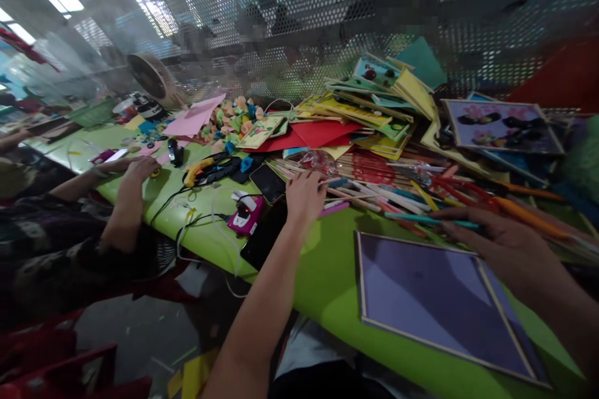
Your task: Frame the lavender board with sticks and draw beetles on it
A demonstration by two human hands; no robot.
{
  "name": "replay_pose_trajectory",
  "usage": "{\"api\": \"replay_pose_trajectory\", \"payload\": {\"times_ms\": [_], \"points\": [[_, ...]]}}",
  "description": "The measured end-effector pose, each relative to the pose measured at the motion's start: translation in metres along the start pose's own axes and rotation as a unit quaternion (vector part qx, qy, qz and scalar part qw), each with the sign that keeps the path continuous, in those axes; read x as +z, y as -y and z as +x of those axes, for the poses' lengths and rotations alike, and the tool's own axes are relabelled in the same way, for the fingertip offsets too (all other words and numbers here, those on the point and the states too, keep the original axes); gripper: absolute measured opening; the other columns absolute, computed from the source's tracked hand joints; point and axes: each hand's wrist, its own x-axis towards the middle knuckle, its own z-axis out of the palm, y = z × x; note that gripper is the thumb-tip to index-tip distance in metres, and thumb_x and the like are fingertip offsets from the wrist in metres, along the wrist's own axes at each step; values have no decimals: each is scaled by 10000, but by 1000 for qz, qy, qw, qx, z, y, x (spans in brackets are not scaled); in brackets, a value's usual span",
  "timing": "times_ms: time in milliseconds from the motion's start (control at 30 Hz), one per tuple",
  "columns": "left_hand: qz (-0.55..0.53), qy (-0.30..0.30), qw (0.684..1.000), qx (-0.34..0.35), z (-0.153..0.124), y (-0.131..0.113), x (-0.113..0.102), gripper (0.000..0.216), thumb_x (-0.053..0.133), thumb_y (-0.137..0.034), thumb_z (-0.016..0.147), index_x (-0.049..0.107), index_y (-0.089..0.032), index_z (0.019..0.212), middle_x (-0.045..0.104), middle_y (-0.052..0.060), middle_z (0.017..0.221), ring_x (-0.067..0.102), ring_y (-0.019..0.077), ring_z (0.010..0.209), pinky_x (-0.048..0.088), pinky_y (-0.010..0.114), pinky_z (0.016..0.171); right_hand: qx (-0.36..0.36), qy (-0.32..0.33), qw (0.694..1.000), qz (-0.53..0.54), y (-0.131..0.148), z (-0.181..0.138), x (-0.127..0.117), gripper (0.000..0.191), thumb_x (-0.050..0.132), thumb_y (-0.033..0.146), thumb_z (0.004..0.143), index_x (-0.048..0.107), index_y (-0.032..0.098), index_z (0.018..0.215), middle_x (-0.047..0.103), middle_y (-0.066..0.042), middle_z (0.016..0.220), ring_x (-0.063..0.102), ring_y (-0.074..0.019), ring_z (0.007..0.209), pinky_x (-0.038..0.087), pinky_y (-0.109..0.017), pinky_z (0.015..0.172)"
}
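My right hand (498, 234) pinches a slim teal pen (421, 219) above the right part of the table. Just below it lies a purple panel (416, 293) with pale wooden strips along its edges. My left hand (305, 196) rests at the near side of a heap of pens and markers (374, 193), its fingers curled down. A thin stick or pen end shows by its fingertips; what the fingers hold is hard to make out. Close to the left hand are a dark phone (268, 182) and a magenta power socket block (246, 215) with a white plug.
Behind the pens rise piled coloured cards (360, 106) and a finished-looking purple picture panel (503, 126). A yellow-handled tool (199, 169), cables and fabric-like pieces (236, 118) spread leftward. Another person's hands (140, 168) work at left. A perforated metal screen (309, 25) stands behind.
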Motion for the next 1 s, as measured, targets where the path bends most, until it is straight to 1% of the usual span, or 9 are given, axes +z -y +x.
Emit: {"api": "replay_pose_trajectory", "payload": {"times_ms": [133,200,400,533,700,800,833,900,1000], "points": [[78,23,997,9,-2,5,8,152,630,-220,994,738,-202,1099,755,134,1246,619,356,1279,477,561,1050,-68,36,993,-93,-10,-1,5,309,693,530,866,859,331,1033,866,-65,1027,806,-400,972,612,-511,821],[87,23,996,9,-1,6,12,142,639,-233,989,736,-207,1090,752,140,1236,620,349,1265,481,555,1045,-113,52,984,-127,-17,-1,9,332,638,462,922,844,339,1150,854,-72,1150,795,-411,1080,621,-542,892],[105,26,994,-1,2,-2,23,156,688,-218,929,720,-196,1080,718,146,1247,603,347,1278,482,542,1068,-293,68,922,-244,-32,1,25,390,500,218,992,835,263,1186,824,-153,1215,787,-384,1109,632,-565,964],[109,14,994,0,5,-4,28,144,647,-186,941,694,-175,1077,715,167,1254,596,359,1290,463,559,1091,-337,70,893,-289,-33,2,26,403,487,165,977,828,196,1190,807,-192,1230,774,-396,1109,636,-583,928],[34,-71,997,10,7,-6,22,172,508,-231,1061,635,-189,1169,750,143,1184,663,309,1214,474,503,1091,-315,40,913,-258,-21,-1,20,368,502,261,1004,809,181,1193,799,-206,1205,760,-402,1109,606,-593,945],[-71,-83,990,95,-4,-26,20,248,428,-233,1099,597,-201,1277,727,138,1278,689,248,1208,522,405,1049,-246,21,950,-193,-4,-6,14,348,573,393,1008,792,222,1217,803,-171,1209,750,-382,1124,573,-575,996],[-100,-65,984,132,-11,-36,21,259,418,-233,1102,593,-195,1290,732,137,1271,701,235,1184,538,382,1026,-211,13,965,-158,2,-8,12,359,604,433,994,783,234,1234,805,-157,1212,747,-374,1121,570,-560,998],[-142,21,967,213,-27,-58,23,264,437,-244,1100,600,-198,1302,743,126,1258,708,222,1184,549,356,1026,-132,20,989,-60,11,-14,10,398,672,517,950,781,255,1230,819,-126,1146,757,-342,1043,587,-504,947],[-193,150,925,291,-47,-83,28,266,494,-245,1080,592,-193,1322,748,117,1312,717,224,1213,569,347,1019,-42,59,991,109,19,-21,13,404,757,583,881,816,281,1143,823,-75,1052,732,-265,904,597,-394,832]]}}
